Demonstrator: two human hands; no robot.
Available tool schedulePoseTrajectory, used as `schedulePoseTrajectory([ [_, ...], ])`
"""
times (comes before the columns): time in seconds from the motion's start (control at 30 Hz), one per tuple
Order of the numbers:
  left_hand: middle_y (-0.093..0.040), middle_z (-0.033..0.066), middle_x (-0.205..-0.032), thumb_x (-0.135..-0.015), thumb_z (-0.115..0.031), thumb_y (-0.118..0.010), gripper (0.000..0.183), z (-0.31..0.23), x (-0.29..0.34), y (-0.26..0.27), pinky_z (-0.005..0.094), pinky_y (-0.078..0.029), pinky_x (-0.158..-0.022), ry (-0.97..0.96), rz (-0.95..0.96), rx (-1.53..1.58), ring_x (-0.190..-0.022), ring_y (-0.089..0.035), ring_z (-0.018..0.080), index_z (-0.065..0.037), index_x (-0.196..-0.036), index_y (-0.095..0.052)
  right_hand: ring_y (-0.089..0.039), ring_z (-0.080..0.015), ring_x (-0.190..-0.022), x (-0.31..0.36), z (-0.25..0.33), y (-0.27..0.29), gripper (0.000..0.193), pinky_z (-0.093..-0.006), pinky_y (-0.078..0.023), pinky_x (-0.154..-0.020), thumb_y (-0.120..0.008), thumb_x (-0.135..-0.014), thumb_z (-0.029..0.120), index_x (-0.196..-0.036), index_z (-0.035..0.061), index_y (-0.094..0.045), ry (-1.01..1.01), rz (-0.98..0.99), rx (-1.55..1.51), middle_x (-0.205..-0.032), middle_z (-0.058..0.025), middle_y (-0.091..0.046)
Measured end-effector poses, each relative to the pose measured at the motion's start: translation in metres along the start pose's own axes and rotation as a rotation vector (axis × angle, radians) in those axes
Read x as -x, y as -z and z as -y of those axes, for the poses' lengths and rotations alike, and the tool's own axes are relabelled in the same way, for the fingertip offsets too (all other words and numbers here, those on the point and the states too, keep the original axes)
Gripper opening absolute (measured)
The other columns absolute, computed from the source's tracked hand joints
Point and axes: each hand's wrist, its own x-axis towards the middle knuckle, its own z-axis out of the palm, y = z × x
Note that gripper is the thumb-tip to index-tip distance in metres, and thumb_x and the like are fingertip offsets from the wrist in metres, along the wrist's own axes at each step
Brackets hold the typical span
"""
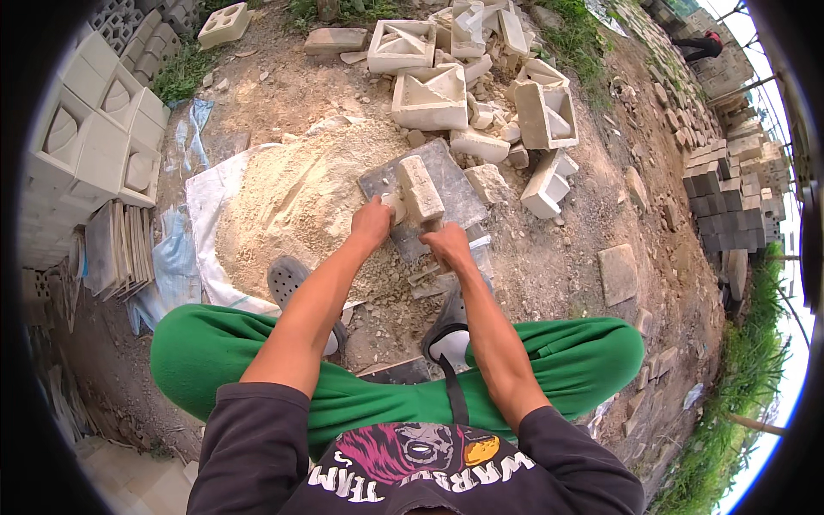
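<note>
My right hand [446,245] is closed round the short handle of a mallet with a thick, dust-coated, block-shaped head [419,189]. The head is over a flat grey slab [457,184] on the ground; I cannot tell whether it touches anything below. Just left of it, my left hand [372,221] has its fingers closed on a small pale chunk of broken block [395,207] at the slab's left part. The mallet head partly hides what lies under it. Pale crushed powder [292,193] is heaped on a white sheet [206,210] to the left of the slab.
Broken pale blocks [431,96] are piled beyond the slab. Stacked decorative blocks [94,129] and upright boards [120,249] stand at left. Grey bricks [725,202] are stacked at far right. My feet in grey clogs [292,279] flank the work spot. Another person [704,45] is far off.
</note>
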Motion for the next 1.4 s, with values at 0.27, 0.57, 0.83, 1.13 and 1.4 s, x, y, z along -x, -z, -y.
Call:
schedulePoseTrajectory([
  [0.27,-0.061,0.0191,-0.101,-0.102,-0.027,-0.050,0.033,0.006,-0.003,-0.007,0.0487,-0.055,-0.078,-0.031,0.053,-0.083,-0.086,-0.067,0.0396,-0.004,-0.097,-0.073,-0.067,-0.0165,-0.053,0.017,0.029,-0.004,0.025,-0.0350,-0.052,-0.053,-0.075,-0.076,0.025,-0.078,0.0004,-0.073,0.161,-0.189,-0.368,-0.060,-0.0070,-0.067],
  [0.57,-0.061,0.0188,-0.107,-0.102,-0.028,-0.050,0.032,0.022,0.000,-0.009,0.0480,-0.056,-0.078,-0.052,0.059,-0.095,-0.088,-0.068,0.0389,-0.006,-0.101,-0.073,-0.073,-0.0261,-0.068,0.012,0.017,-0.007,0.039,-0.0383,-0.057,-0.065,-0.079,-0.070,0.031,-0.084,-0.0052,-0.073,-0.030,-0.015,-0.224,-0.076,-0.0177,-0.073],
  [0.83,-0.061,0.0196,-0.108,-0.099,-0.024,-0.055,0.024,0.008,-0.004,-0.009,0.0499,-0.056,-0.077,-0.045,0.062,-0.122,-0.088,-0.068,0.0396,-0.011,-0.102,-0.075,-0.066,-0.0169,-0.051,0.020,0.030,-0.010,0.027,-0.0351,-0.052,-0.053,-0.074,-0.075,0.025,-0.071,-0.0014,-0.071,0.168,-0.214,-0.405,-0.055,-0.0091,-0.065],
  [1.13,-0.061,0.0172,-0.110,-0.090,-0.022,-0.063,0.024,0.000,0.000,0.002,0.0457,-0.058,-0.078,-0.024,0.058,-0.099,-0.091,-0.068,0.0378,-0.016,-0.111,-0.072,-0.074,-0.0331,-0.088,-0.006,-0.020,-0.023,0.050,-0.0404,-0.056,-0.077,-0.080,-0.069,0.037,-0.098,-0.0033,-0.074,-0.038,-0.006,-0.070,-0.091,-0.0242,-0.074],
  [1.4,-0.062,0.0132,-0.112,-0.082,-0.019,-0.065,0.028,0.017,0.002,0.002,0.0449,-0.058,-0.077,-0.122,0.021,-0.189,-0.096,-0.068,0.0312,-0.013,-0.109,-0.072,-0.070,-0.0215,-0.057,0.013,0.035,0.022,0.035,-0.0366,-0.056,-0.060,-0.077,-0.073,0.031,-0.085,-0.0018,-0.073,0.038,-0.054,-0.296,-0.066,-0.0107,-0.070],
])
